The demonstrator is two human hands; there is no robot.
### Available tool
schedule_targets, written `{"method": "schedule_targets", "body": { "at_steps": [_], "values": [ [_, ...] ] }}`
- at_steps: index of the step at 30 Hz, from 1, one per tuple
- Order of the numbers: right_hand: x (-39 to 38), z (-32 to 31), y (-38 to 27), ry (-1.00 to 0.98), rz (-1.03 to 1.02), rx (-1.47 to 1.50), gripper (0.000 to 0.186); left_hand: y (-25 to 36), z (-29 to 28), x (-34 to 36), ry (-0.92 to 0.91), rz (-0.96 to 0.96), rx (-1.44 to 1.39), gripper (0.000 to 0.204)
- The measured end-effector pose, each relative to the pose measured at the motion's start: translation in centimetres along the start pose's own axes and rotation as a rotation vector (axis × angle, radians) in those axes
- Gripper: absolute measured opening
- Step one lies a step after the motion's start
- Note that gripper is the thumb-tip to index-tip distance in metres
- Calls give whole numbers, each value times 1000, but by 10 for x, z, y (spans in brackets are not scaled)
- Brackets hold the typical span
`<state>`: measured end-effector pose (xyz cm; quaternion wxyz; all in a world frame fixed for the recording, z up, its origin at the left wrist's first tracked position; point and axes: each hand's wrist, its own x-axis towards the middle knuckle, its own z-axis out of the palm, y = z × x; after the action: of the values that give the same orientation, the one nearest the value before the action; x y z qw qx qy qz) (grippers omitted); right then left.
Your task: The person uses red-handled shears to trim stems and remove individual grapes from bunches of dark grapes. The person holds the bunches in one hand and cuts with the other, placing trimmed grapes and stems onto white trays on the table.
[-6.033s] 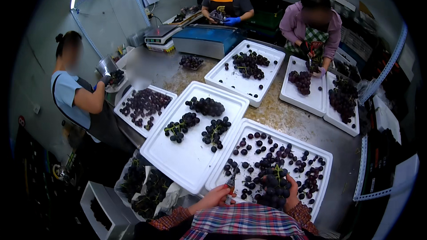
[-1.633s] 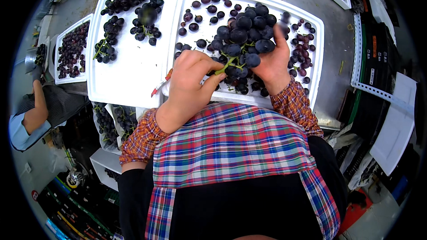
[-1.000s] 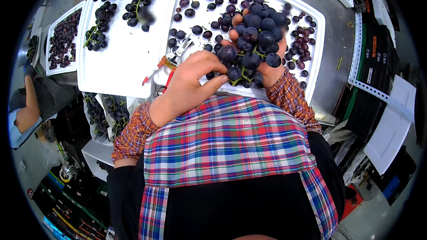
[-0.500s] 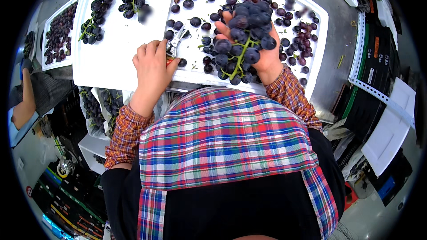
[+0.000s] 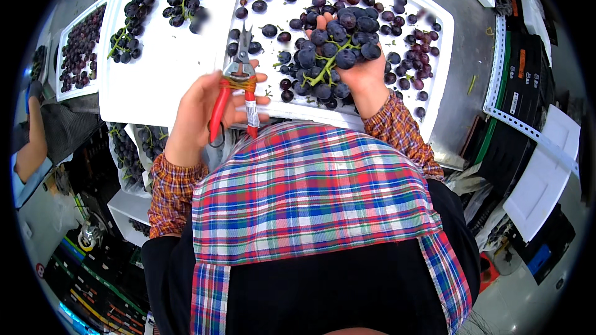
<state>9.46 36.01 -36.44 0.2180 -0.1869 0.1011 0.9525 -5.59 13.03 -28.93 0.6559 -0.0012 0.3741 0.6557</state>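
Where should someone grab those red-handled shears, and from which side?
Probably best by the red handles, coming from the apron side: they spread apart toward it, while the pointed metal blades aim away, over the white tray.

right hand (image 5: 365, 79) partly hidden, blurred grape (image 5: 198, 20)

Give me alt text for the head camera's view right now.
A person's right hand cradles a dark grape bunch over a white tray scattered with loose grapes; red-handled shears lie across the open left hand.
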Motion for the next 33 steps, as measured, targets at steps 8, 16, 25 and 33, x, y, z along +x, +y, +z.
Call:
{"method": "schedule_targets", "body": {
  "at_steps": [8, 16, 25, 33],
  "values": [
    [1, 17, -1, 104, -19, -134, 56, 6, 15, -17, 90, -6, 283, 43],
    [3, 25, 7, 170, 11, -281, 52, 16, 58, 0, -139, -194, 407, 52],
    [-10, 28, 5, 37, 76, -236, 60, 12, 36, 4, 27, 167, 339, 60],
    [-3, 34, 25, -108, 222, -344, 50, -5, 51, 42, 242, 542, 941, 55]
  ]
}}
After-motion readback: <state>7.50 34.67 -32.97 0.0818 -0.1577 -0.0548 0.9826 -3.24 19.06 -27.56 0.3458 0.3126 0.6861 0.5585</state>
